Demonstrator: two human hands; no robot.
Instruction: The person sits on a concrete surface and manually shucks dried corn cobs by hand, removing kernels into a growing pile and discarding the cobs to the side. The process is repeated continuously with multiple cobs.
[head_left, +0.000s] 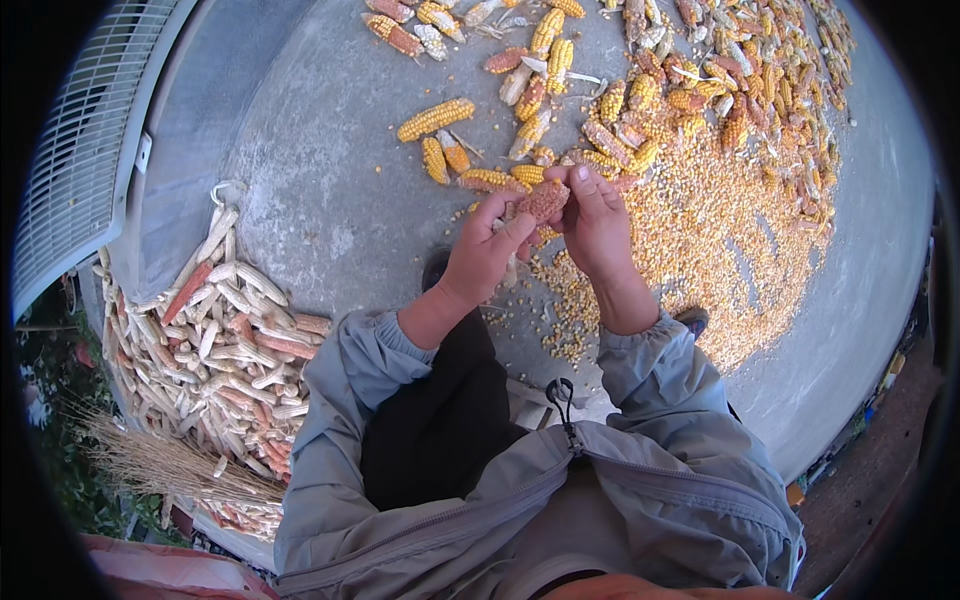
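Note:
My left hand (487, 244) grips a reddish corn cob (544, 201), largely bare of kernels on the side that shows. At the cob's other end, my right hand (596, 217) has its fingers and thumb bent against the tip. Just beyond both hands lie yellow ears of corn (491, 180) on the grey concrete floor (322, 172). Loose kernels (720, 240) spread in a thick layer to the right of my right hand, and a thinner scatter lies beneath it. Partly shelled ears (705, 90) form a long heap at the upper right.
Shelled cobs (232, 337) are piled at the left, with a straw broom (172, 457) at the pile's lower edge. A white plastic grille (82, 142) stands at the upper left. My shoes (694, 321) rest on the floor among kernels. Green plants (60, 420) grow beyond the floor's left edge.

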